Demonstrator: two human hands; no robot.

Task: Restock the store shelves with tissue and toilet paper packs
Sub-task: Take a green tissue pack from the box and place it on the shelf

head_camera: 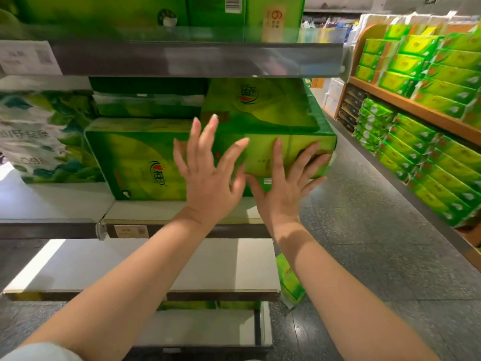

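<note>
Nearest the camera, both forearms reach up and forward to the middle shelf (52, 201). The left hand (208, 183) has its fingers spread and straight, its grip wide and holding nothing; whether the fingertips touch a pack or hover just in front cannot be told. The right hand (283, 194) is also splayed, fingers laid flat against the front face of the right-hand green pack (263, 118), thumb under its lower edge — pressing, not clasping.

That pack is the worry. It sits tilted at the shelf's right end, its right corner reaching the shelf's side edge, if not past it, above the aisle floor (364, 230). Pushed unevenly by one flat palm, it could swing round and slide off sideways, or jam against the shelf above (197, 58). The glossy film looks slippery, so an open palm may skid rather than drive it.

Beside it, to the left, stands another green pack (135, 162), squarely on the shelf, with more behind. Both are large, soft-cornered bundles in shiny green wrap with a red-and-white logo. Below, a small green pack (289, 280) lies by the lower shelf's corner — easily trodden on.
</note>
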